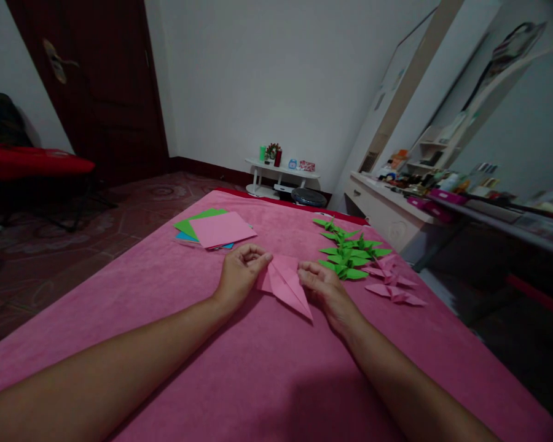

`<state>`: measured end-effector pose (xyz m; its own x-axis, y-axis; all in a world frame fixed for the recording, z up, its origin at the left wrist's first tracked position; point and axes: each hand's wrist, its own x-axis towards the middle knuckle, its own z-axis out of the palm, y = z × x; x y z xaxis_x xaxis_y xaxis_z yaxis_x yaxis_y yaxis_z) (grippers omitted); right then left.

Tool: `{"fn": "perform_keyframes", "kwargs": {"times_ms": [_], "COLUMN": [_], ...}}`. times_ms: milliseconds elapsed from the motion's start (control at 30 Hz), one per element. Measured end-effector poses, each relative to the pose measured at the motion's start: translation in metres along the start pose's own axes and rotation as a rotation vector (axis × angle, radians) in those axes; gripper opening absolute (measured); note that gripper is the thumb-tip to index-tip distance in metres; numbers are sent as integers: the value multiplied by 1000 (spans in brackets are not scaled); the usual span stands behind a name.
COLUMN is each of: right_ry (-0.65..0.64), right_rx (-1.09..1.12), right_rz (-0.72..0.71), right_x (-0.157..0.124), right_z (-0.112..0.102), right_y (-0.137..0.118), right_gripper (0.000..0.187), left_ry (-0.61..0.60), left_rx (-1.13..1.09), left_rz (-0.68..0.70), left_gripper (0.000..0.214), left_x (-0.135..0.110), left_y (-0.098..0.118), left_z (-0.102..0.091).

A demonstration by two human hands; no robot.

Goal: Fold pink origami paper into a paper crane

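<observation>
A partly folded sheet of pink origami paper (286, 283) is held just above the pink cloth, one pointed flap aimed toward me. My left hand (243, 270) pinches its left edge between thumb and fingers. On the opposite edge, my right hand (321, 287) has its thumb and fingers closed on the paper. To the right lie several green paper cranes (348, 253) in a cluster, with pink paper cranes (396, 294) nearer me. Beyond my left hand rests a stack of square paper, with a pink sheet (225, 229) over green sheets (188, 226) and some blue.
The pink cloth (166, 356) covers the table. Against the far wall stands a low white shelf (281, 169) with small ornaments. A cluttered white dresser (391, 202) is on the right. At the left are a red-covered chair (37, 166) and a dark door (101, 80).
</observation>
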<state>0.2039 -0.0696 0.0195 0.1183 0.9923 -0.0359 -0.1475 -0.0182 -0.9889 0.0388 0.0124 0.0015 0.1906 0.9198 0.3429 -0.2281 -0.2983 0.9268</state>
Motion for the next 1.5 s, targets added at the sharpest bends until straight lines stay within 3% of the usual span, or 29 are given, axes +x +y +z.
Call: {"fn": "perform_keyframes", "kwargs": {"times_ms": [233,300,433,500,567,633,767,967,1100,1267,1333,1400,1500], "right_ry": [131,105,2,17,94,162,165,206,224,173,177,226,302], "right_rx": [-279,-374,-504,-511,-462,-350,-135,-115,-176,-452,-675,-931,-1216], "right_rz": [-188,-185,-133,-138,-162,-154,-68,-130,-47,8,-65,-168,-329], "right_x": [2,2,2,4,6,9,11,10,11,15,16,16,12], "right_z": [1,-3,-10,-12,-14,-15,-16,-18,-21,-26,-28,-30,-27], "right_y": [0,-5,-12,-13,-12,-9,-1,11,13,17,20,21,19], "right_gripper": [19,17,16,20,25,33,39,31,23,20,18,12,16], "left_ry": [-108,-220,-574,-660,-606,-455,-250,-271,-336,-422,-383,-359,-484], "left_rx": [-117,-91,78,144,192,223,195,141,318,803,952,998,951], "left_rz": [-202,-272,-335,-324,-276,-209,-194,-296,-325,-83,42,184,413], "left_gripper": [27,33,29,29,29,28,29,30,29,22,22,36,31], "left_x": [-3,-2,0,1,1,1,-3,-9,-3,2,1,-1,-1], "left_y": [3,6,6,3,0,-3,-4,3,-3,-9,-5,0,6], "left_z": [2,1,-4,-6,-6,-5,0,5,0,-12,-15,-14,-10]}}
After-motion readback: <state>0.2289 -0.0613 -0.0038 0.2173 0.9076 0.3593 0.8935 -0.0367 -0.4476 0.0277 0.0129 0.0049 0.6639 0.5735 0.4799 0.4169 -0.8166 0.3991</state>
